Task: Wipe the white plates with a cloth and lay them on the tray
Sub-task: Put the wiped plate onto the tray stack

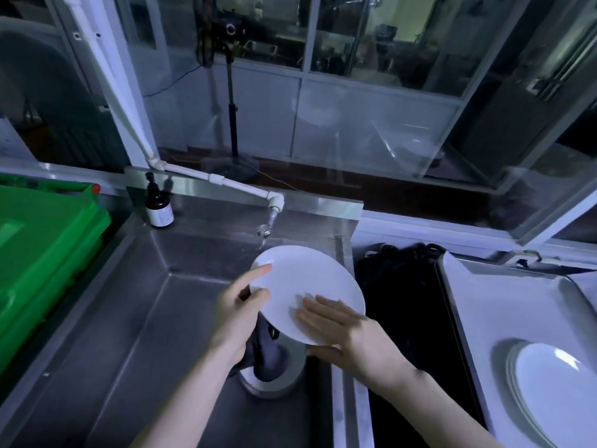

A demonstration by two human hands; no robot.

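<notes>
Near the sink's point(155, 318) right edge, a left hand point(239, 321) pinches the white plate's point(307, 276) rim; the right hand point(352, 337) rests flat on it, fingers point(318, 315) slightly spread.

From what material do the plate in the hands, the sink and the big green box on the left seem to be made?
Plate: probably glazed ceramic, though melamine is possible; it is plain white, smooth and faintly glossy.
Sink: stainless steel, brushed grey, with dull reflections and folded seams.
Green box: moulded plastic, evenly bright green with rounded, stepped edges.
</notes>
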